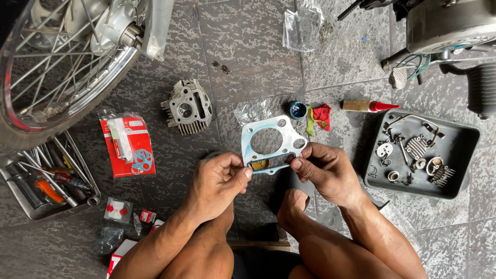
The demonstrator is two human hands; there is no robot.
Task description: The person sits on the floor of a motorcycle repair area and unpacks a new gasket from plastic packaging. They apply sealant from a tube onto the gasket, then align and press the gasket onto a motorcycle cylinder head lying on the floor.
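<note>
Between both sets of fingertips: flat pale gasket (272, 142) with large round bore, pinched at its lower edge by left hand (217, 181) and right hand (325, 170), held up flat above the tiled floor (248, 57). Gasket is out of its packaging, not seated on anything. Finned cylinder head (188, 107) sits bare on the floor to the left, well apart. Red gasket-kit packet (126, 144) lies further left. Small parts wait loose in grey tray (454, 188) at right; tool tray (31, 209) far left.
</note>
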